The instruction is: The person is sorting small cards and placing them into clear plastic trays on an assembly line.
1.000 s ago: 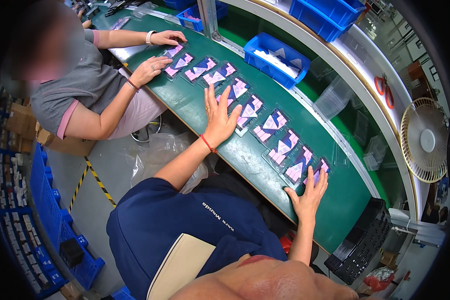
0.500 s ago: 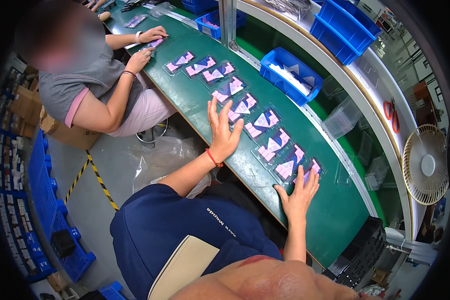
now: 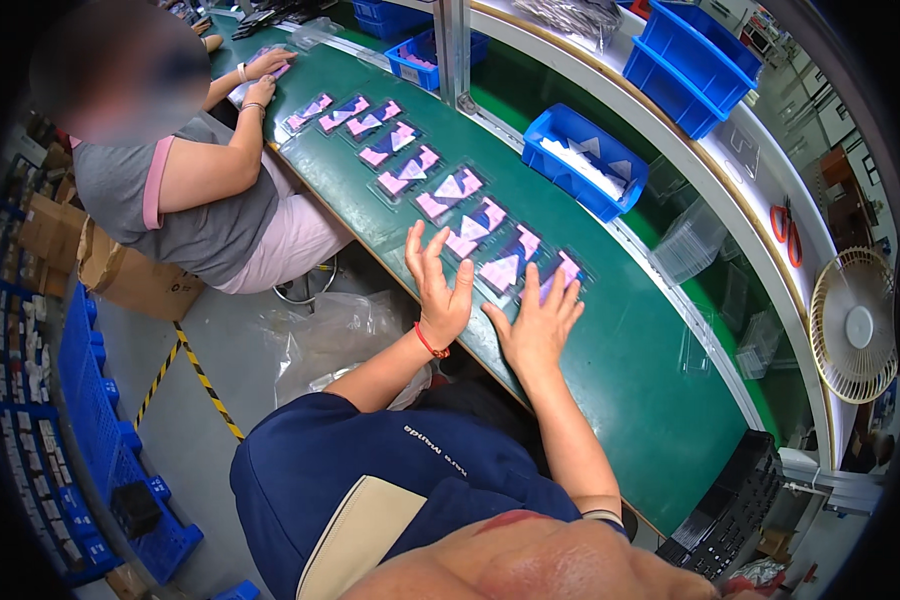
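Observation:
A row of clear plastic trays with pink pieces (image 3: pixel 450 192) lies along the green conveyor belt (image 3: pixel 630 360). My left hand (image 3: pixel 438 282) hovers edge-on, fingers spread, just beside the tray with pink pieces (image 3: pixel 470 232) near the belt's front edge, holding nothing. My right hand (image 3: pixel 536 322) lies flat, fingers spread, touching the last tray (image 3: pixel 560 272) in the row. A red band sits on my left wrist.
A seated person in a grey shirt (image 3: pixel 170 190) handles trays at the belt's far left. A blue bin (image 3: pixel 585 160) with white parts stands behind the row, another blue bin (image 3: pixel 690 55) on the shelf. Stacked clear trays (image 3: pixel 692 240), a fan (image 3: pixel 855 325) and blue crates (image 3: pixel 90 440) surround.
The row of trays has moved left along the belt. My right hand has shifted left toward my left hand, and both now sit at the row's end.

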Demonstrator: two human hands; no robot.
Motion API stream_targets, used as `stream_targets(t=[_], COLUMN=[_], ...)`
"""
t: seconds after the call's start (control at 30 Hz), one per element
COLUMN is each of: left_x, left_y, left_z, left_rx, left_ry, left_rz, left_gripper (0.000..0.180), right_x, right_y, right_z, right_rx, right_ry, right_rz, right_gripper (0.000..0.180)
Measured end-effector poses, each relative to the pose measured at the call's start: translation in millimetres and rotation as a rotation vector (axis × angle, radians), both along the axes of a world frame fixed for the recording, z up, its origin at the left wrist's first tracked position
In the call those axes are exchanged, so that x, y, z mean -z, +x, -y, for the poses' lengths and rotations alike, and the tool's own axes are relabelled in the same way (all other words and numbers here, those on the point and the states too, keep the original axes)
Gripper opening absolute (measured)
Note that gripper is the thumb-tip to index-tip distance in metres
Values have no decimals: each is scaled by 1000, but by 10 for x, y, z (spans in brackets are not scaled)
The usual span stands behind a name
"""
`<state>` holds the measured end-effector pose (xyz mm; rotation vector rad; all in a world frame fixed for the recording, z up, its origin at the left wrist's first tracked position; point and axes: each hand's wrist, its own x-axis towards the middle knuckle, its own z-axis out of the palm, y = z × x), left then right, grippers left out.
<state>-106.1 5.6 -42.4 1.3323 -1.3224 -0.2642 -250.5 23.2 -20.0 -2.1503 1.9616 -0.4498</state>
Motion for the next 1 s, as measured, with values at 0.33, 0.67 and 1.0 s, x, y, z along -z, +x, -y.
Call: stream_targets(t=[0.33,0.67,1.0], left_x=[35,32,-521], left_y=[28,237,-585], left_z=[30,90,128], left_rx=[60,38,566], left_ry=[43,-56,-147], left_rz=[-68,111,186], left_gripper=[45,43,34], right_x=[196,-350,-759], right_y=[662,-436,-3399], right_z=[635,165,-2371], right_rx=[-34,83,1224], right_ry=[-14,-306,-67], right_rz=[38,155,-508], right_gripper=[75,77,45])
